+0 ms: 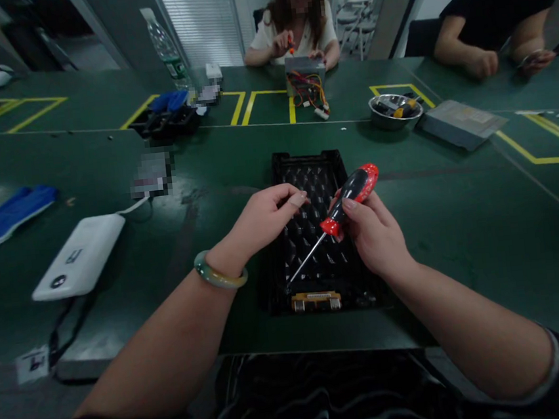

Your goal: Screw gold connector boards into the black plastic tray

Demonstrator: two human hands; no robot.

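Observation:
My right hand (379, 229) is wrapped round the red and black handle of a screwdriver (352, 196). Its thin metal shaft slants down to the left, the tip close to the near left corner of a black plastic tray (358, 254). This tray has a bumpy, diamond-patterned floor. A small brown circuit board (315, 297) with metal connectors lies at its near end. Over the tray's left side is my left hand (275, 216), fingers curled and thumb drawn against them. Anything small between those fingertips is too hard to make out.
A white power bank (80, 255) with a cable lies at left, near blue gloves (8, 216). Farther back stand a black tool tray (165, 122), a bottle (168, 52), a metal bowl (396, 111) and a grey metal plate (463, 122). Two people sit opposite, one handling a wired metal box (304, 69).

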